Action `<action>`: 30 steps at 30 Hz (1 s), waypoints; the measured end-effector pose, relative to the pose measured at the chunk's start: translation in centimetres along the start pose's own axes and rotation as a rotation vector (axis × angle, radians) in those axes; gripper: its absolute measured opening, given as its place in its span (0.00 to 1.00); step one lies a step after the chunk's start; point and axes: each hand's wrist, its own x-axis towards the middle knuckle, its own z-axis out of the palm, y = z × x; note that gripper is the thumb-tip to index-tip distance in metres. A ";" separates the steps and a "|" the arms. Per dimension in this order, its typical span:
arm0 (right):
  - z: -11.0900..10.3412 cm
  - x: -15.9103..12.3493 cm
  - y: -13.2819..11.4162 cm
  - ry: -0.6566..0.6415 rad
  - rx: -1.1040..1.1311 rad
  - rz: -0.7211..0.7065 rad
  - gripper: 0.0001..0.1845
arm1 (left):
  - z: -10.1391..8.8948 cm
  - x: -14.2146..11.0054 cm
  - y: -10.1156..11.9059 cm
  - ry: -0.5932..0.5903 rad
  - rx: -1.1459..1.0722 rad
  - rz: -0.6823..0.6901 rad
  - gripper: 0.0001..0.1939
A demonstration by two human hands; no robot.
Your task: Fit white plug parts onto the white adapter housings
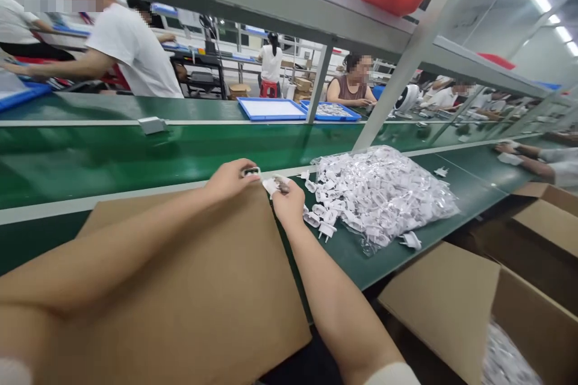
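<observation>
My left hand (229, 180) is closed on a small white housing (251, 172) with dark openings in its end, above the far edge of a cardboard sheet or box flap (203, 277). Just to its right, my right hand (289, 200) pinches a white plug piece (271, 184); its fingers partly cover it. The two parts are close together, but I cannot tell whether they touch. Beside my right hand, a clear plastic bag (388, 192) full of white two-pin plug pieces lies on the green bench, with loose ones (327, 230) spilling from its left side.
Open cardboard boxes (445, 301) stand at the lower right, one holding bagged white parts (508, 355). A green conveyor belt (112, 147) runs beyond the bench, carrying a white block (152, 125). Blue trays (271, 109) and co-workers are across it. A shelf post (392, 96) rises behind the bag.
</observation>
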 end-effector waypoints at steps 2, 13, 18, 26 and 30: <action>0.2 0.3 -0.3 -0.007 0.183 0.081 0.21 | -0.2 -2.4 -0.4 -0.027 -0.049 -0.011 0.24; 0.6 -0.3 -0.6 -0.146 0.176 0.002 0.21 | 3.2 -6.2 -2.8 -0.177 -0.374 -0.074 0.33; 0.2 -0.2 -0.4 -0.151 0.103 -0.028 0.17 | 3.4 -6.1 -3.2 -0.180 -0.460 -0.148 0.33; 0.2 -0.3 0.7 -0.197 -0.164 -0.206 0.21 | 3.9 -6.0 -3.5 -0.174 -0.496 -0.155 0.32; -0.3 -0.7 0.5 -0.203 -0.309 -0.416 0.15 | 3.8 -6.1 -3.3 -0.170 -0.520 -0.153 0.31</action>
